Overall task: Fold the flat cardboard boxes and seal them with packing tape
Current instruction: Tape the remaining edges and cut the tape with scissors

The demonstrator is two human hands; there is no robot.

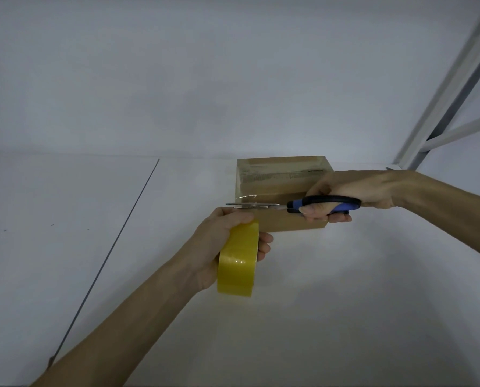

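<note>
Table (345,303) open L + front; box (275,177), frame (442,107) block R rear.

A white counter (345,303) fills the lower half of the view and meets a plain pale wall at its far edge. One closed cardboard box (272,177) sits flat on it at about 1 o'clock, close to the far edge, with glossy tape along its top. A thin dark seam (115,238) crosses the surface in a straight line from 11 o'clock down to 7 o'clock. A few tiny dark specks (5,229) lie at 9 o'clock. At 2 o'clock a white metal frame post (417,146) comes down to the counter's back edge.
</note>
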